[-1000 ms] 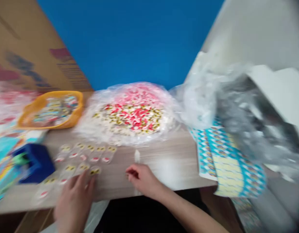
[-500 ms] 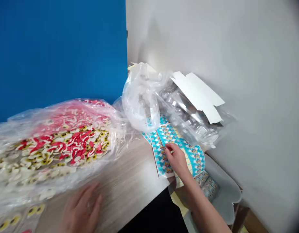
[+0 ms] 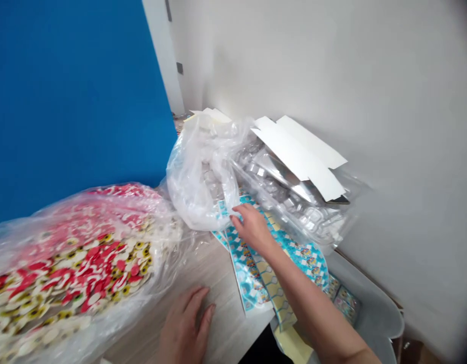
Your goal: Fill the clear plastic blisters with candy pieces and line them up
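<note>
My right hand reaches onto a stack of blue and yellow printed card sheets at the table's right end. Its fingers curl at the lower edge of a clear plastic bag lying on the sheets; whether they pinch anything is hidden. My left hand lies flat and open on the wooden table, fingers stretched out, holding nothing. It rests just right of a big clear bag full of small red, white and yellow pieces.
Clear plastic blister trays in a bag and a flat white carton blank lie against the white wall. A blue panel stands behind the table. More printed sheets sit in a white bin below the table edge.
The view swung right, away from the yellow basket and blue box. My right hand left the table's middle, reached the printed sheets, then moved up to the plastic bag's edge.
</note>
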`<state>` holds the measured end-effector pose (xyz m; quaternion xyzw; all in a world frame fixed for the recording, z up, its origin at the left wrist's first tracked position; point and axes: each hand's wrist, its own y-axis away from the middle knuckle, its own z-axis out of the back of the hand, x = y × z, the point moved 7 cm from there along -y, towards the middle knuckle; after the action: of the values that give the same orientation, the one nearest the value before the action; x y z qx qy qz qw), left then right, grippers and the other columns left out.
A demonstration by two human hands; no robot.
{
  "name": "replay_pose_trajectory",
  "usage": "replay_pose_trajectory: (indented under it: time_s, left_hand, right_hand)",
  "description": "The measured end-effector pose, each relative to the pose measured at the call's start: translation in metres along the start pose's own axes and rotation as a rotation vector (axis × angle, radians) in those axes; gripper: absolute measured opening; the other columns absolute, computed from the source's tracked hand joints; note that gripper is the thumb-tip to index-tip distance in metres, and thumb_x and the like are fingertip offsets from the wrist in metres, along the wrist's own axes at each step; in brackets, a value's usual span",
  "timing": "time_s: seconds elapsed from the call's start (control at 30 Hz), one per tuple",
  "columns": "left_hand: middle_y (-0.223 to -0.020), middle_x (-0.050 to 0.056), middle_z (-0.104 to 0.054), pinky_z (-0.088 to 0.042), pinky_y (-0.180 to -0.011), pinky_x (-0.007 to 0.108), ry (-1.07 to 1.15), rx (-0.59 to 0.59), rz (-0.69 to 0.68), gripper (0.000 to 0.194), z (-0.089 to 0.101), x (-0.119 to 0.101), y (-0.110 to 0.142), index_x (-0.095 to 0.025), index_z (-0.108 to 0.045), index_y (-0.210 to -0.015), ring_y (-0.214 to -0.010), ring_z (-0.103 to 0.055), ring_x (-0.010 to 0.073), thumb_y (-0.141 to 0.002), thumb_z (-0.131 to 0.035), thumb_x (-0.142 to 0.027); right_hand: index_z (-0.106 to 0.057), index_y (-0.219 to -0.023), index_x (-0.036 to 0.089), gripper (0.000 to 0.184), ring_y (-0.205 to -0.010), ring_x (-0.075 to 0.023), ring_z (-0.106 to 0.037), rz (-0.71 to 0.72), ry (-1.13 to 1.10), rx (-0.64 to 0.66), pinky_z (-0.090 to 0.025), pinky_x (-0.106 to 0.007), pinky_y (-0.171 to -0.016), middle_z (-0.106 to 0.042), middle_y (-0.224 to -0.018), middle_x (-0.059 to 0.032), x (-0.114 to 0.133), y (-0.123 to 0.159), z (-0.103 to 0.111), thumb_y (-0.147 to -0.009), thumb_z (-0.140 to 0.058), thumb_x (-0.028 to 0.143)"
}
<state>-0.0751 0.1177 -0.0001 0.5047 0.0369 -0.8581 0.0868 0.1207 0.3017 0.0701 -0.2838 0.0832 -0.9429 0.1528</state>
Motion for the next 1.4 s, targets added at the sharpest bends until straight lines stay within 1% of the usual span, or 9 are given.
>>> replay_pose_trajectory:
  time_s: [0.13, 0.3, 0.47, 0.6, 0.73, 0.87, 0.97, 1.13, 1.4]
  left_hand:
    - [-0.103, 0.005, -0.078, -0.062, -0.081, 0.034, -0.292, -0.003, -0.408, 0.03, -0.014, -0.011, -0.013, -0.027, -0.075, -0.107, -0.092, -0.074, 0.0238, -0.085, -0.065, -0.045]
    - [-0.105, 0.005, -0.078, -0.064, -0.078, 0.03, -0.426, -0.008, -0.575, 0.03, -0.033, -0.022, -0.014, -0.025, -0.073, -0.108, -0.091, -0.076, 0.0222, -0.09, -0.06, -0.046]
    - [-0.112, 0.006, -0.077, -0.063, -0.082, 0.029, -0.423, 0.096, -0.542, 0.03, -0.052, -0.018, -0.004, -0.027, -0.072, -0.113, -0.098, -0.075, 0.0225, -0.089, -0.063, -0.042]
    - [-0.112, 0.006, -0.076, -0.062, -0.086, 0.032, -0.295, 0.133, -0.447, 0.029, -0.054, -0.014, 0.001, -0.029, -0.074, -0.111, -0.101, -0.073, 0.0248, -0.086, -0.067, -0.041]
    - [-0.109, 0.008, -0.076, -0.058, -0.091, 0.037, 0.056, 0.237, -0.127, 0.03, -0.054, -0.026, -0.002, -0.028, -0.076, -0.105, -0.102, -0.071, 0.0273, -0.085, -0.067, -0.048]
    - [-0.115, 0.014, -0.073, -0.054, -0.091, 0.041, 0.806, 0.412, 0.375, 0.05, -0.068, -0.059, 0.006, -0.021, -0.071, -0.114, -0.105, -0.069, 0.0285, -0.092, -0.05, -0.061]
    - [-0.113, 0.016, -0.072, -0.053, -0.084, 0.039, 1.212, 0.535, 0.486, 0.052, -0.072, -0.086, 0.012, -0.017, -0.066, -0.122, -0.098, -0.07, 0.027, -0.093, -0.051, -0.058]
    - [-0.104, 0.013, -0.072, -0.051, -0.077, 0.032, 1.175, 0.334, 0.449, 0.037, -0.044, -0.063, 0.018, -0.016, -0.071, -0.112, -0.082, -0.067, 0.019, -0.086, -0.071, -0.042]
    - [-0.114, 0.012, -0.07, -0.05, -0.086, 0.035, 0.959, 0.063, 0.438, 0.047, -0.01, -0.008, 0.024, -0.018, -0.068, -0.115, -0.099, -0.064, 0.0219, -0.075, -0.082, -0.038]
  right_hand:
    - [-0.069, -0.108, 0.019, 0.022, -0.102, -0.0232, -0.064, 0.166, 0.047, -0.154, -0.047, -0.036, -0.094, -0.071, -0.11, -0.0095, 0.012, 0.034, 0.059, -0.099, -0.051, 0.028]
    - [-0.068, -0.113, 0.016, 0.024, -0.101, -0.0291, -0.063, -0.164, 0.422, -0.262, -0.048, -0.038, -0.085, -0.07, -0.109, -0.0147, -0.074, 0.042, 0.146, -0.095, -0.056, 0.026]
    - [-0.071, -0.108, 0.017, 0.023, -0.09, -0.0252, -0.066, -0.432, 0.427, 0.018, -0.045, -0.031, -0.073, -0.072, -0.103, -0.0106, -0.144, 0.027, 0.154, -0.089, -0.059, 0.022]
    - [-0.072, -0.105, 0.018, 0.023, -0.085, -0.0221, -0.066, -0.402, 0.351, -0.167, -0.045, -0.031, -0.073, -0.072, -0.098, -0.0075, -0.135, 0.031, 0.166, -0.09, -0.054, 0.016]
    - [-0.069, -0.107, 0.018, 0.022, -0.084, -0.0203, -0.063, -0.154, 0.175, -0.527, -0.048, -0.032, -0.076, -0.068, -0.101, -0.0082, -0.078, 0.057, 0.187, -0.095, -0.051, 0.022]
    - [-0.066, -0.107, 0.023, 0.017, -0.085, -0.0175, -0.063, 0.131, -0.175, -0.325, -0.05, -0.029, -0.077, -0.068, -0.096, -0.0038, -0.002, 0.08, 0.138, -0.097, -0.054, 0.022]
    - [-0.065, -0.108, 0.024, 0.02, -0.091, -0.0162, -0.064, 0.261, -0.393, -0.104, -0.051, -0.028, -0.081, -0.068, -0.097, -0.0029, 0.043, 0.098, 0.076, -0.096, -0.052, 0.014]
    - [-0.067, -0.106, 0.023, 0.02, -0.088, -0.0169, -0.065, 0.102, -0.609, 0.022, -0.053, -0.028, -0.076, -0.068, -0.097, -0.0037, 0.058, 0.117, 0.003, -0.093, -0.054, 0.016]
    - [-0.067, -0.088, 0.019, 0.025, -0.068, -0.0165, -0.064, -0.258, -1.039, 0.292, -0.053, -0.029, -0.065, -0.069, -0.077, -0.0027, 0.078, 0.138, -0.059, -0.087, -0.066, 0.043]
